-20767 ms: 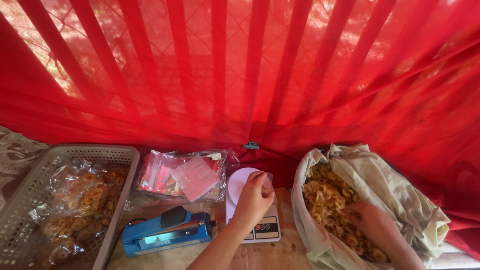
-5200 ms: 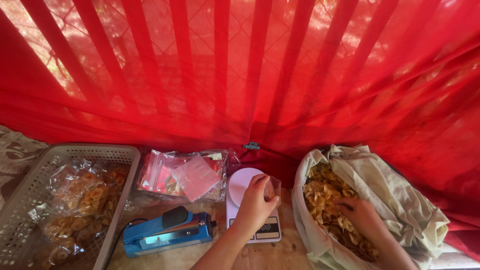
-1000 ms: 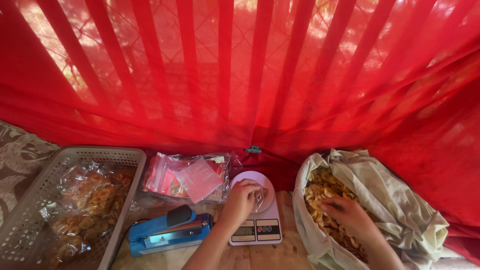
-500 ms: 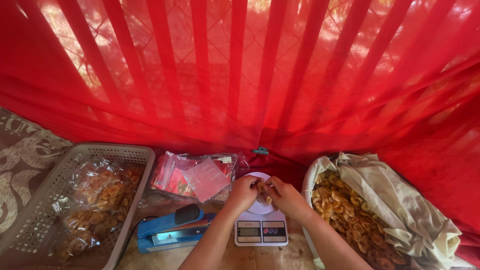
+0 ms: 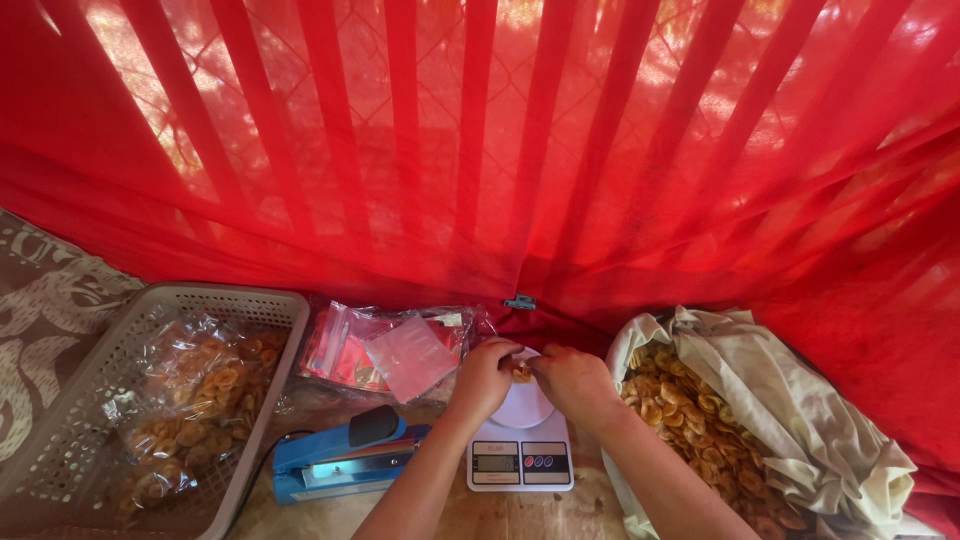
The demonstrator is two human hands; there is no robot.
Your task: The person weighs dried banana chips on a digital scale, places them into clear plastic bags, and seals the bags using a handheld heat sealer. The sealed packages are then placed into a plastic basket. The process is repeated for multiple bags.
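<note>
My left hand (image 5: 487,377) and right hand (image 5: 572,380) meet over the white plate of the small digital scale (image 5: 520,450) on the counter, fingers curled together around a small clear bag of chips (image 5: 520,371) pinched between them, directly above the plate. Both hands sit equally close to the bag. The open sack of chips (image 5: 700,420) lies just right of my right hand; the blue heat sealer (image 5: 340,462) and gray basket (image 5: 60,440) lie left.
</note>
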